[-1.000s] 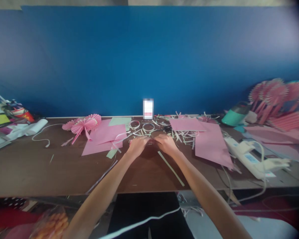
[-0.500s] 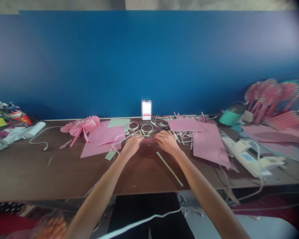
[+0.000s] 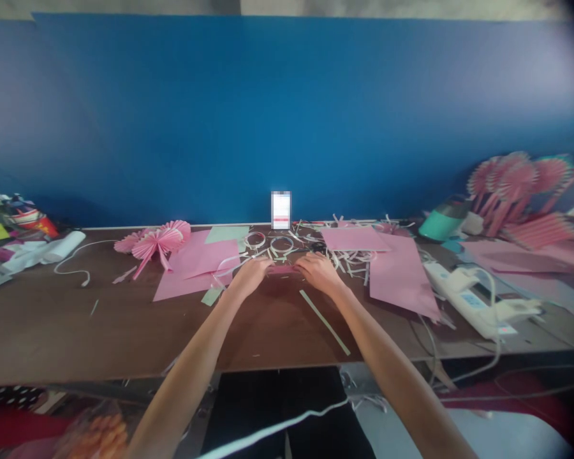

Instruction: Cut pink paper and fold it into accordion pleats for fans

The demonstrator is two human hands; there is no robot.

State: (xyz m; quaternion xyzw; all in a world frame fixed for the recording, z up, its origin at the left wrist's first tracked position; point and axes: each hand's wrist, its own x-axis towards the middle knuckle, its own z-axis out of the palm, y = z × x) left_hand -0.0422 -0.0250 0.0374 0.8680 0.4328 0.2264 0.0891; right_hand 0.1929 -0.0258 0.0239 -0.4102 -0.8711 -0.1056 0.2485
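Observation:
Both my hands rest on the brown table (image 3: 76, 331), close together near its middle. My left hand (image 3: 252, 273) and my right hand (image 3: 318, 270) each pinch one end of a small folded pink paper piece (image 3: 282, 269), fingers curled down on it. Just behind the hands lie paper strip rings (image 3: 282, 244) and a litter of pale paper scraps (image 3: 351, 260). A long pale paper strip (image 3: 324, 312) lies on the table by my right wrist.
Pink paper sheets (image 3: 402, 277) (image 3: 198, 264) lie on either side. A pink paper fan (image 3: 157, 242) sits at left. A white power strip (image 3: 463, 299), a teal tool (image 3: 442, 220) and several pink fans (image 3: 521, 185) are at right. A small card (image 3: 280, 210) leans on the blue wall.
My hands have spread slightly apart along the pink piece and shifted a little farther from me. The view has drifted slightly; nothing else moved.

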